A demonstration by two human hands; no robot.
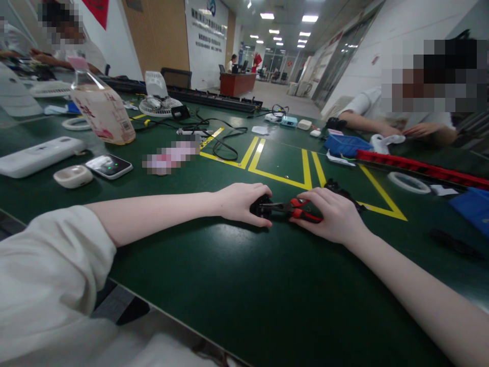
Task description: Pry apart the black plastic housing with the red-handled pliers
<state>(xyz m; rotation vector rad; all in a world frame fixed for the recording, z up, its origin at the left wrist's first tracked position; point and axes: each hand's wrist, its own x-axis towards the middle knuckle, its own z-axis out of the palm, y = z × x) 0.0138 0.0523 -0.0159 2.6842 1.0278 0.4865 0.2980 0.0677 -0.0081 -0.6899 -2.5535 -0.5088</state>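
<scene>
My left hand (pixel 244 204) is closed around a small black part (pixel 260 207) just above the green table, its thumb and fingers on either side. In my right hand (pixel 334 214) is a pair of needle-nose pliers (pixel 296 208) with red and black handles. The pliers' metal jaws point left and reach the black part; whether they grip it cannot be made out. Behind my right hand lies a dark, jagged object (pixel 338 191), partly hidden by the hand.
Yellow tape (pixel 282 176) marks boxes on the green table (pixel 244 285). To the left stand a bottle (pixel 103 109), a white device (pixel 42 155) and a small fan (pixel 156 94). A blue tray (pixel 346 145) and a long red strip (pixel 420 168) lie right. Other people sit across the table.
</scene>
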